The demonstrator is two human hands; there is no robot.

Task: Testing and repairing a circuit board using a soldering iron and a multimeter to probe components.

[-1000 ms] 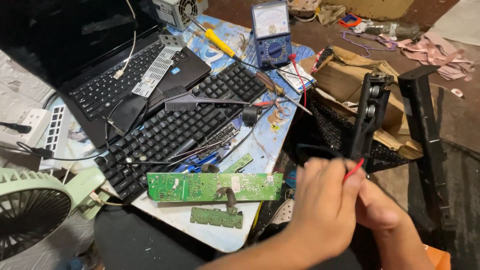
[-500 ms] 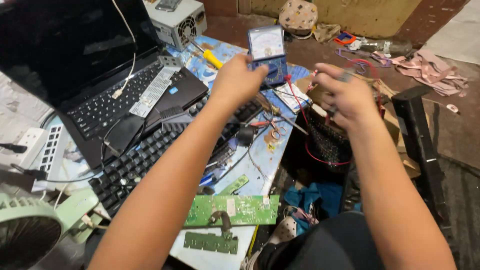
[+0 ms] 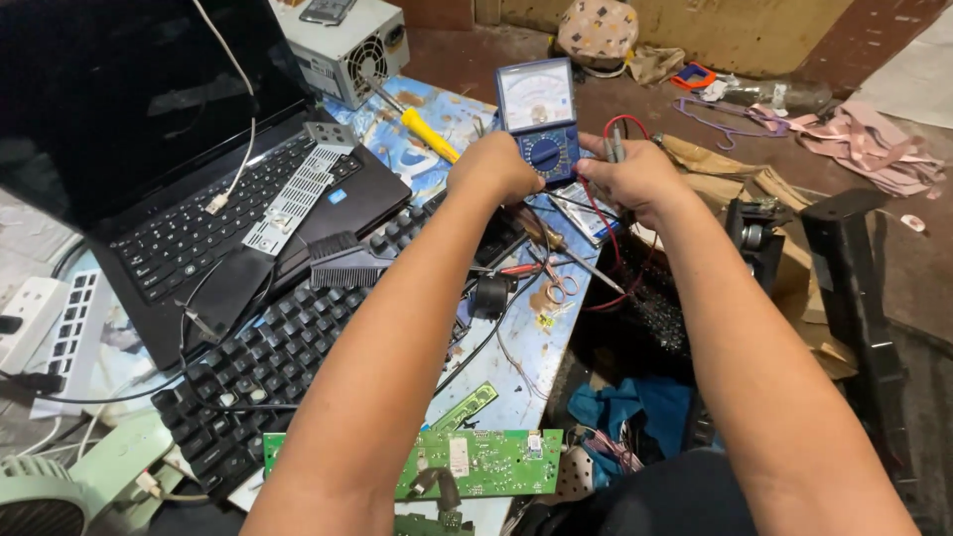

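Black, and largest on the cluttered counter (image 3: 467,109), is the open laptop with its dark screen (image 3: 129,109) at the left. Just before it lies a black loose keyboard (image 3: 268,367), crossed by thin wires. Near the counter's front edge sits a long green circuit board (image 3: 476,462). At the far end stands a grey metal power supply box with a round fan grille (image 3: 349,50), and beside it lies a yellow-handled screwdriver (image 3: 429,135).

Smaller, upright at the far middle, is the blue analogue multimeter with a white dial face (image 3: 536,119). The left hand (image 3: 496,167) touches its lower left side, fingers curled; whether they clasp it I cannot tell. The right hand (image 3: 630,174), just right of the meter, pinches two thin probe tips (image 3: 615,144) together, a red lead (image 3: 620,124) looping behind them.
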